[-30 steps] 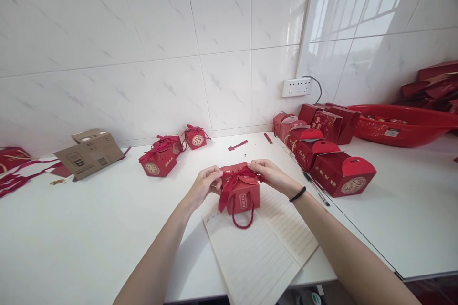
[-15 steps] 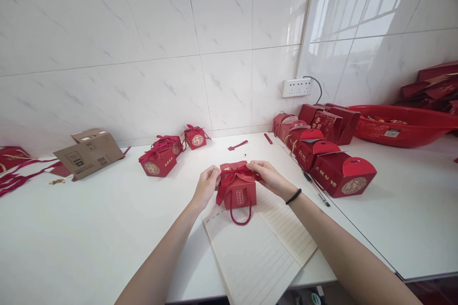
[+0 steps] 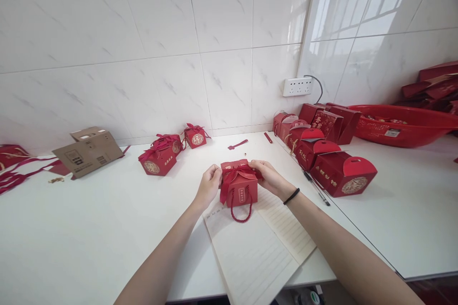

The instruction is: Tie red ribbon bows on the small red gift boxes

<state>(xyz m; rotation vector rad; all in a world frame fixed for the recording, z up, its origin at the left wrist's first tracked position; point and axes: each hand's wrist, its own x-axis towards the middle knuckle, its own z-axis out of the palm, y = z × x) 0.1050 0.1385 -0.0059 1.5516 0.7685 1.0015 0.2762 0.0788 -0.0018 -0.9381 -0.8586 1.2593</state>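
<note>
A small red gift box (image 3: 250, 195) with gold print stands on an open lined notebook (image 3: 257, 252), its twisted cord handle (image 3: 242, 220) hanging down the front. Dark red ribbon (image 3: 224, 190) is tied across its top in a bow, one tail draping over the front left. At the bow's left side, my left hand (image 3: 209, 185) is closed with curled fingers on the ribbon. My right hand (image 3: 270, 178), a black band at its wrist, pinches the ribbon at the right side of the top. Both sets of fingertips are partly hidden.
Finished-looking bowed boxes (image 3: 157, 162) stand left, near a brown carton (image 3: 89, 155) and loose ribbons (image 3: 17, 176). On the right are several red boxes (image 3: 343, 176), a pen (image 3: 317, 189) and a red basket (image 3: 404, 128). A ribbon scrap (image 3: 238, 144) lies behind the box.
The box and both hands have shifted very slightly in view. The fingers remain at the two sides of the bow, which looks nearly the same.
</note>
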